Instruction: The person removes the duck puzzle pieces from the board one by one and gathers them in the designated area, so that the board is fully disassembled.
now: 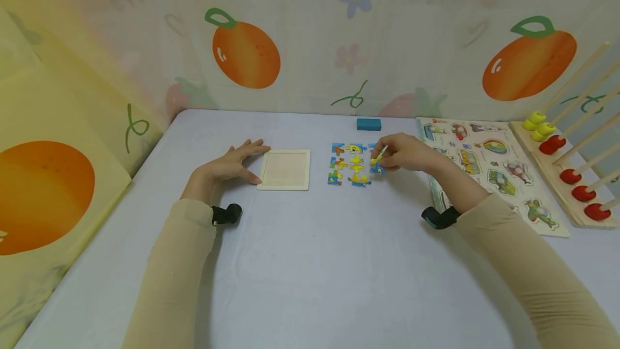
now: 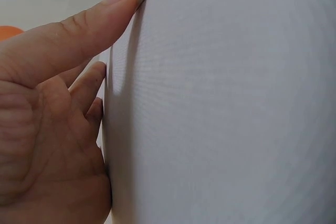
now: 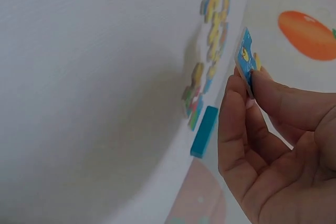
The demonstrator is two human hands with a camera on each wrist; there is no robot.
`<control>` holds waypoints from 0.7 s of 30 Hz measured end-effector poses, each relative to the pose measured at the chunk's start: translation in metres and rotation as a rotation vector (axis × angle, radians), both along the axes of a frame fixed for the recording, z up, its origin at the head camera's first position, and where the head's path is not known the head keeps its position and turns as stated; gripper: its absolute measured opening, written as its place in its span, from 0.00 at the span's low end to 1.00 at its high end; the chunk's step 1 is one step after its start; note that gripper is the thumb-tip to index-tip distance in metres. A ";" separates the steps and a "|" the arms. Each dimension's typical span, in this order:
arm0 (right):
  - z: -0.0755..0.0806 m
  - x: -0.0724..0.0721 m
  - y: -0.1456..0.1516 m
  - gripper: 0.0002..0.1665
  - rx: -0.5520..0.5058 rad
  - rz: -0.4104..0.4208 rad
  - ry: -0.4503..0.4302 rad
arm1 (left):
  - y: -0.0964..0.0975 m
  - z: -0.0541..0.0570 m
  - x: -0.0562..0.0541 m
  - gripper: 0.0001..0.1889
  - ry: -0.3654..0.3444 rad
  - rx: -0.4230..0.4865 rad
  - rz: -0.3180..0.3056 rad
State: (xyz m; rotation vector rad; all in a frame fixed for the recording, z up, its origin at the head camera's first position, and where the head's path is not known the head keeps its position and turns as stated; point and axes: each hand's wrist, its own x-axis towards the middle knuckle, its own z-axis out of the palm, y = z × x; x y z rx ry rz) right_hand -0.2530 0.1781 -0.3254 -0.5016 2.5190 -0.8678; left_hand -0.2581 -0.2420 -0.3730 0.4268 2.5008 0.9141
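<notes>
My right hand (image 1: 404, 152) pinches a blue and yellow jigsaw piece (image 3: 245, 59) between thumb and fingers, raised above the table at the right of the loose pieces. Several jigsaw pieces (image 1: 356, 163) lie apart in rough rows, blue, yellow and green. To their left is a pale wooden puzzle frame (image 1: 307, 171) with a bare inside. My left hand (image 1: 225, 168) is spread at the left edge of that frame, its thumb touching the lower left corner. In the left wrist view the thumb (image 2: 100, 27) rests on the frame's rounded corner.
A blue block (image 1: 369, 124) lies behind the pieces. At the right, a picture board (image 1: 499, 176) with knobless shapes lies beside a wooden stacking rack (image 1: 557, 166) with upright rods and red and yellow beads. A printed curtain (image 1: 310, 42) hangs behind the white table (image 1: 315, 273).
</notes>
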 end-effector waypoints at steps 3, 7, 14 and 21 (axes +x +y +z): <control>-0.003 0.000 0.004 0.10 0.010 -0.010 -0.015 | 0.001 0.000 0.000 0.47 -0.002 0.005 -0.002; -0.008 0.000 0.008 0.11 0.007 -0.008 -0.048 | 0.000 -0.001 0.000 0.47 -0.005 0.002 0.005; -0.014 0.001 0.010 0.12 -0.016 0.002 -0.093 | -0.002 -0.003 -0.002 0.47 -0.005 -0.004 0.009; -0.018 0.002 0.010 0.12 -0.015 0.003 -0.101 | -0.002 -0.005 -0.003 0.47 -0.002 -0.002 0.004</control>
